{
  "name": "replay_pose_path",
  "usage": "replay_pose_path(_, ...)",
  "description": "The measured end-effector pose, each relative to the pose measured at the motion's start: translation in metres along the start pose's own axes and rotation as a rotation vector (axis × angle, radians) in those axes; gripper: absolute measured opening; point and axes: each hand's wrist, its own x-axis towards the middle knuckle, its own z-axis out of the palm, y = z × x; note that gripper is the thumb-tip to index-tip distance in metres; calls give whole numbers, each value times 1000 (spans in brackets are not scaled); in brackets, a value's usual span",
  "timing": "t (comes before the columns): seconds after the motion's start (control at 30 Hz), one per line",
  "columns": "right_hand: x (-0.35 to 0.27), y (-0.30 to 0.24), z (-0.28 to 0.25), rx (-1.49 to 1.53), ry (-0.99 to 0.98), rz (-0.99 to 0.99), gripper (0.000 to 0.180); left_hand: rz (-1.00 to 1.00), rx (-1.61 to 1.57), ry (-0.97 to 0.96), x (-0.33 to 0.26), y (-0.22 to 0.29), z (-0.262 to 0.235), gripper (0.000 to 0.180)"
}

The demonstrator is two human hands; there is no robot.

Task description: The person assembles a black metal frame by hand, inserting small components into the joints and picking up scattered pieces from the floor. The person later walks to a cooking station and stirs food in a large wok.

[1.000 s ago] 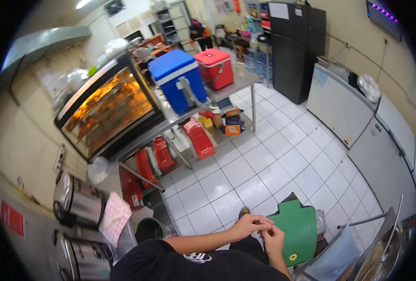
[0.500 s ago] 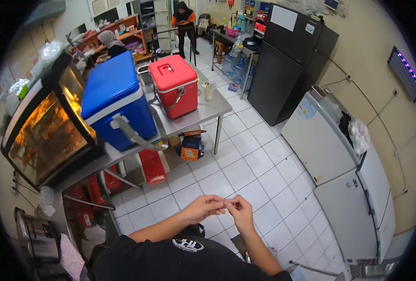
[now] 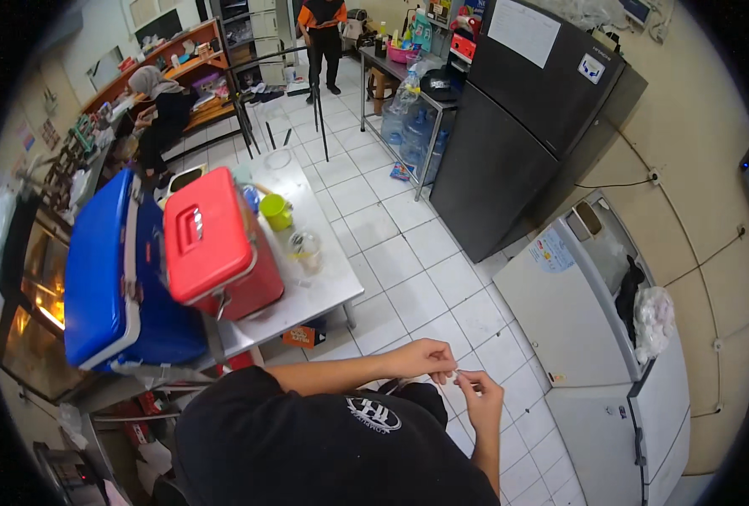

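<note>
In front of my chest, above the tiled floor (image 3: 391,287), both hands are held close together. The fingers of my left hand (image 3: 426,360) are curled into a pinch. Right beside it my right hand (image 3: 482,398) pinches too, its fingertips almost meeting those of the left. Whatever lies between the fingertips is too small to make out. Closest on the left stands a red cooler box (image 3: 210,232) with its lid on, on a steel table (image 3: 332,282). A larger blue cooler box (image 3: 100,270) stands beside it.
A green cup (image 3: 276,212) and a clear plastic cup (image 3: 304,250) stand on the table. To the right are a black refrigerator (image 3: 509,126) and white freezers (image 3: 551,287). One person (image 3: 324,42) stands far off; another (image 3: 163,110) sits at the back left. A lit display case (image 3: 41,295) is at left.
My view has shifted forward, bringing the coolers and table nearer on the left. My hands, still pinching together, now appear further right. The standing person's pose has changed.
</note>
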Motion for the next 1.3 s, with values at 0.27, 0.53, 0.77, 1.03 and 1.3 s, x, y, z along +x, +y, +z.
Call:
replay_pose_path(0.27, 290, 13, -28, -445, -170, -567, 11, -93, -449, 154, 184, 26, -134, 19)
replay_pose_path(0.53, 536, -51, 80, -394, -835, -633, 7, 217, -599, 666, 197, 83, -278, 17)
replay_pose_path(0.77, 688, -72, 278, 96, -1162, -56, 15, 380, -443, 1002, 181, 133, -440, 17)
replay_pose_path(1.03, 859, -145, 431, 191, -1259, -57, 23, 278, -119, 1166, 167, 250, -655, 21)
replay_pose_path(1.3, 1043, -182, 580, 127, -1122, 220, 34, 12, 134, 1081, 153, 292, -898, 37)
